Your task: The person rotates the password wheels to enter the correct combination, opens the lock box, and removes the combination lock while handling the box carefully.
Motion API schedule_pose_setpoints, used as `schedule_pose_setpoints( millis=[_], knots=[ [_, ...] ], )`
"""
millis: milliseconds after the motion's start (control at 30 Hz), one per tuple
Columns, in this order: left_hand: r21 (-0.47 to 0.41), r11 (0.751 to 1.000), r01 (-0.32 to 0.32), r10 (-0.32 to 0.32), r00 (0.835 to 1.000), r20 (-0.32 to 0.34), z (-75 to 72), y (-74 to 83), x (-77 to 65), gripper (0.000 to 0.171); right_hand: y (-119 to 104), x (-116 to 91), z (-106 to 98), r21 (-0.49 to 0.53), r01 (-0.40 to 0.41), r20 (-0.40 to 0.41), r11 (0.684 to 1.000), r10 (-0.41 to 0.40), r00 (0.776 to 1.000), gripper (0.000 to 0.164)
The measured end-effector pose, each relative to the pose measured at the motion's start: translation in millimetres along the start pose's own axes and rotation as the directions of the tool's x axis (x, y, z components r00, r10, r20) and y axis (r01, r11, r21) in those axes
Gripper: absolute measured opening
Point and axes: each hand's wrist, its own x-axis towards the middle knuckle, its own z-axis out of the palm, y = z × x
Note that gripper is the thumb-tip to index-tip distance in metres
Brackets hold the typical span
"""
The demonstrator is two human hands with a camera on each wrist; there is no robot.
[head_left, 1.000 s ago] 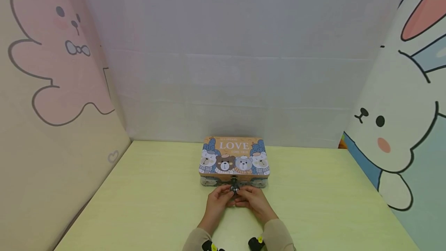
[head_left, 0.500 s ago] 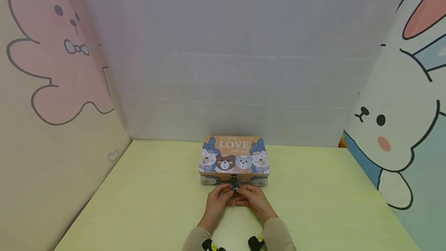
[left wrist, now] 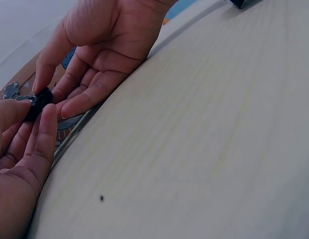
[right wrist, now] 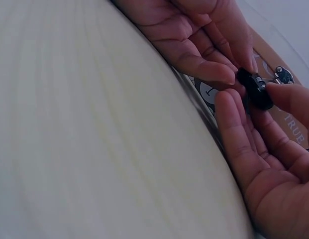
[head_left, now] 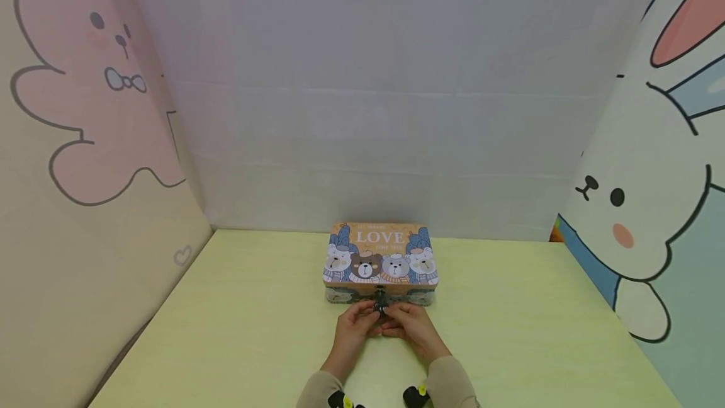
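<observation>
A tin box with bears and the word LOVE on its lid stands closed at the middle of the table. At its front clasp hangs a small black combination padlock with silvery number dials along one side. My left hand pinches the padlock from the left, thumb against the dial side. From the right, my right hand pinches its other end between thumb and fingers. Both hands' remaining fingers curl loosely beneath it, the fingertips of the two hands nearly meeting. Part of the padlock is hidden behind the thumbs.
The pale yellow table spreads out on both sides of the box. A white cloth wall rises behind it. Side panels with a pink cartoon animal and a white rabbit flank the table.
Both hands keep their hold on the padlock at the box front. The padlock's face looks darker in the head view than a second ago, and the head view has shifted slightly.
</observation>
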Motion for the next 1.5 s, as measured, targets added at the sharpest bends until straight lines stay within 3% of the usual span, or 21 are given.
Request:
schedule_pose_setpoints(
  millis=[233, 467, 900, 1500],
  knots=[
    [0.000, 1.000, 0.003, -0.003, 1.000, 0.011, -0.3, 0.6, -1.4, 0.034, -1.0, -1.4, 0.2, 0.017, -0.005, -0.002, 1.000, 0.005, 1.000, 0.007],
    [-0.005, 1.000, -0.013, 0.013, 1.000, 0.014, -0.4, -0.2, -0.3, 0.034, 0.1, -1.9, -0.6, 0.038, 0.020, -0.004, 0.999, -0.019, 1.000, 0.018],
    [-0.002, 1.000, -0.020, 0.020, 1.000, 0.015, 0.1, 1.1, -2.4, 0.034, 0.1, -1.8, -2.3, 0.058, 0.007, 0.009, 0.998, -0.008, 1.000, 0.009],
    [-0.002, 1.000, -0.014, 0.014, 1.000, 0.013, -0.1, 0.9, -2.3, 0.034, 0.0, -0.9, -2.7, 0.042, -0.003, 0.013, 0.999, 0.002, 1.000, 0.010]
  ],
)
